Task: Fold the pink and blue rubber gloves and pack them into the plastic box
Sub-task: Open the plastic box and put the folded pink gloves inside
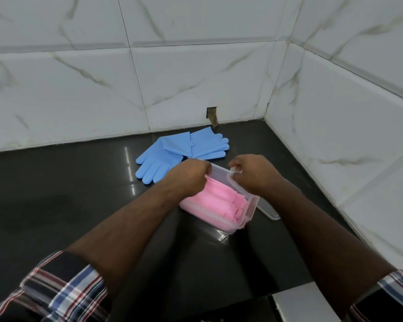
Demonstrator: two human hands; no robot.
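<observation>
A clear plastic box [239, 219] stands on the black counter, with folded pink rubber gloves [216, 198] lying inside it. My left hand [189, 174] is pressed into the box's far end, fingers curled over the pink gloves and the rim. My right hand [254, 173] grips the box's far right rim with pinched fingers. Two blue rubber gloves [179, 152] lie flat and overlapping on the counter just behind the box, near the wall.
A clear lid [269, 209] lies against the box's right side. White marble-look tiled walls [335, 126] close the counter at the back and right. A small hole [211, 116] is in the back wall. The black counter [56, 194] stretches left.
</observation>
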